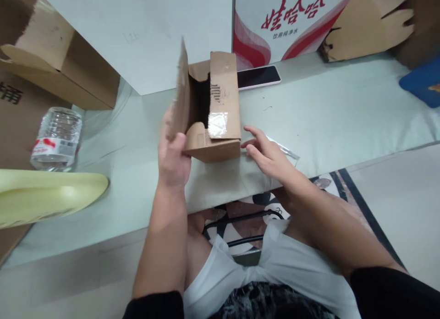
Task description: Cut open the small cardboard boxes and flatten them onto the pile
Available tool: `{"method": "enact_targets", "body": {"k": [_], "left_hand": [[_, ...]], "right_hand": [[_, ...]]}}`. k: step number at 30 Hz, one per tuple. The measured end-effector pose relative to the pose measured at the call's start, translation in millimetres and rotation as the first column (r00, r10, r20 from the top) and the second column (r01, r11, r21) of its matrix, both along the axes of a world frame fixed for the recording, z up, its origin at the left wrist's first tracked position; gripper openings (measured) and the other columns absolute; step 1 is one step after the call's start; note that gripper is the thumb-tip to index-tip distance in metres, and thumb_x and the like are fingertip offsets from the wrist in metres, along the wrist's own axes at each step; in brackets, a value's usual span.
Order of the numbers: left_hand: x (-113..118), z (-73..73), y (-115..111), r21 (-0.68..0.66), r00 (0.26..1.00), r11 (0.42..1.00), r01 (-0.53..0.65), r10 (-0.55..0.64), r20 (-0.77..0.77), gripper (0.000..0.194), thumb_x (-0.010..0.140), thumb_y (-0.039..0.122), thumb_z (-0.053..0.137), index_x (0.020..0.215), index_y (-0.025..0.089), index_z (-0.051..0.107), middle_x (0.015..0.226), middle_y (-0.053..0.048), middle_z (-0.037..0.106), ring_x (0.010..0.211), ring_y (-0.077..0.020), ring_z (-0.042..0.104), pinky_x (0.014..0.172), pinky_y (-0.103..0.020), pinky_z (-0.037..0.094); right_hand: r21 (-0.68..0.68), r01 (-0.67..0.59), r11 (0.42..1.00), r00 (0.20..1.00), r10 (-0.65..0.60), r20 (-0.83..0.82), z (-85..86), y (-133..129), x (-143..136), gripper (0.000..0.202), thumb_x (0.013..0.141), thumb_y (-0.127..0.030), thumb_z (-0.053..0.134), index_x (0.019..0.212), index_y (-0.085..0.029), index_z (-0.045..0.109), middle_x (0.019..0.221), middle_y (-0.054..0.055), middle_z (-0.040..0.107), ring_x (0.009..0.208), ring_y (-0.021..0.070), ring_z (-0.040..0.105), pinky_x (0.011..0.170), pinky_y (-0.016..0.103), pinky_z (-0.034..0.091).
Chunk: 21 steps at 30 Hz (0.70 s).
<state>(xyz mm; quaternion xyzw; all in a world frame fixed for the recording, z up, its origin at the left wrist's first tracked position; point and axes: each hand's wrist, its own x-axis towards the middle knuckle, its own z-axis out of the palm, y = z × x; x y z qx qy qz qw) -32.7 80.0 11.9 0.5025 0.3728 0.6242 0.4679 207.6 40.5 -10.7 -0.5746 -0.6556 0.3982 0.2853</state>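
Observation:
A small brown cardboard box (225, 103) stands on the pale green cloth with its top partly open, the inside dark. My left hand (174, 161) grips the raised flap at the box's left side, thumb toward me. To the right of the box, my right hand (264, 151) has its fingers apart and holds nothing; its fingertips are close to the box's lower right corner. A thin clear and white item (287, 150) lies partly behind my right hand. Just behind the box is a phone-like dark slab (259, 77) with a light edge.
Around the cloth (330, 108) stand a clear bottle (58, 138), a yellow-green object (51, 195) and an open carton (68, 57) at left. A white box (147, 35) and a red-and-white carton (285, 21) are behind; cut cardboard (367, 28) and a blue object (422, 83) lie right.

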Motion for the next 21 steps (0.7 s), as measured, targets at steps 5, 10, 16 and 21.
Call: {"method": "enact_targets", "body": {"k": [5, 10, 16, 21], "left_hand": [[0, -2.5, 12, -0.255, 0.915, 0.957, -0.138, 0.222, 0.338, 0.037, 0.092, 0.054, 0.055, 0.112, 0.026, 0.069, 0.128, -0.006, 0.074, 0.136, -0.0268, 0.062, 0.114, -0.04, 0.055], [-6, -7.9, 19, -0.593, 0.894, 0.805, 0.0, 0.266, 0.361, 0.013, 0.084, 0.026, 0.055, 0.089, 0.021, 0.066, 0.081, -0.003, 0.074, 0.074, -0.0174, 0.071, 0.066, -0.027, 0.062], [-4, -10.2, 14, -0.682, 0.991, 0.731, -0.015, 0.103, 0.09, 0.02, 0.066, 0.014, 0.062, 0.085, 0.018, 0.062, 0.063, 0.002, 0.064, 0.049, -0.0136, 0.062, 0.048, -0.022, 0.053], [-6, -20.6, 16, -0.611, 0.992, 0.782, -0.126, 0.098, -0.079, 0.034, 0.07, 0.02, 0.072, 0.102, 0.023, 0.062, 0.077, 0.001, 0.066, 0.06, -0.0139, 0.063, 0.053, -0.023, 0.053]], "right_hand": [[-0.149, -0.048, 0.988, 0.996, 0.035, -0.084, -8.5, 2, -2, 0.076, 0.1, -0.059, 0.044, 0.163, -0.019, 0.03, 0.113, 0.013, 0.079, 0.095, 0.0298, 0.077, 0.103, 0.059, 0.055], [0.098, 0.034, 0.995, 0.973, -0.01, -0.232, -22.6, 4, 0, 0.1, 0.089, -0.075, 0.059, 0.164, -0.026, 0.015, 0.156, 0.018, 0.056, 0.151, 0.0332, 0.051, 0.126, 0.06, 0.041], [0.322, 0.218, 0.921, 0.942, -0.113, -0.315, -22.4, 7, 4, 0.096, 0.087, -0.073, 0.065, 0.16, -0.037, 0.012, 0.167, 0.013, 0.042, 0.156, 0.0303, 0.045, 0.13, 0.058, 0.036], [0.261, 0.239, 0.935, 0.936, -0.151, -0.317, -22.9, 11, 9, 0.109, 0.083, -0.081, 0.065, 0.163, -0.034, 0.007, 0.139, 0.013, 0.065, 0.134, 0.0315, 0.064, 0.118, 0.055, 0.05]]}}
